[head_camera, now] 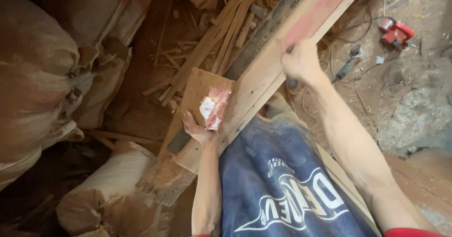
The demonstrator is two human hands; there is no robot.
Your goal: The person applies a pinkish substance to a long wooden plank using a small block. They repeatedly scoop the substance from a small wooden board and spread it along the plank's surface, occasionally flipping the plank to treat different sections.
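Nearest: person's torso in a blue printed shirt (282,190), both arms out over a long wooden plank (263,77) that runs diagonally away.

Left hand (197,129) sits at the near end of the plank, palm up, fingers cupped loosely around a wad of reddish-white filler paste (214,106) on a small flat board (200,88). Not clamped, more a cradle.

Right hand (301,60) is further up the plank, well apart from the left, fisted on a dark-handled tool (292,82). Blade hidden, so tool type unclear. A red smear (315,15) lies on the plank just beyond it.

Risks, judged from this:
- Paste only cupped; a tilt of the left hand drops it into the offcuts.
- Plank's support not visible; a hard push from the right hand could shift it.
- Loose wood strips (212,34) and cables on the floor are a trip hazard.

Far: stuffed sacks (42,72) left; angle grinder (348,65) and red power tool (396,32) on the dirt floor right.
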